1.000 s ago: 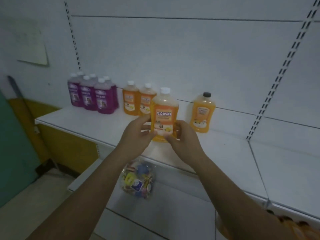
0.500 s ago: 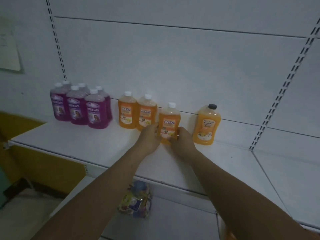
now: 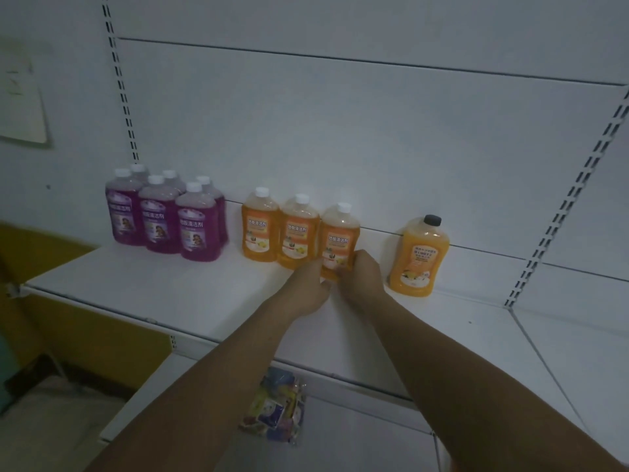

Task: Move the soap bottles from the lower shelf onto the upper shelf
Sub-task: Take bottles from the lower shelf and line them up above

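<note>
The orange bottles [image 3: 301, 212] are clear, smooth plastic with shiny labels [image 3: 296, 238]; the purple bottles [image 3: 160, 219] too; the shelf [image 3: 153, 287] is smooth, matt white metal; the bag [image 3: 275, 410] is shiny, crinkly plastic; the sheet [image 3: 20, 107] looks like dull paper.

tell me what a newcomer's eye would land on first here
The left hand and right hand grip a white-capped orange bottle low down, at the right end of a row of three on the upper shelf. Left of them stands a tight cluster of purple bottles; to the right, apart, a wider black-capped orange bottle. A colourful packet lies on the lower shelf under the arms.
</note>
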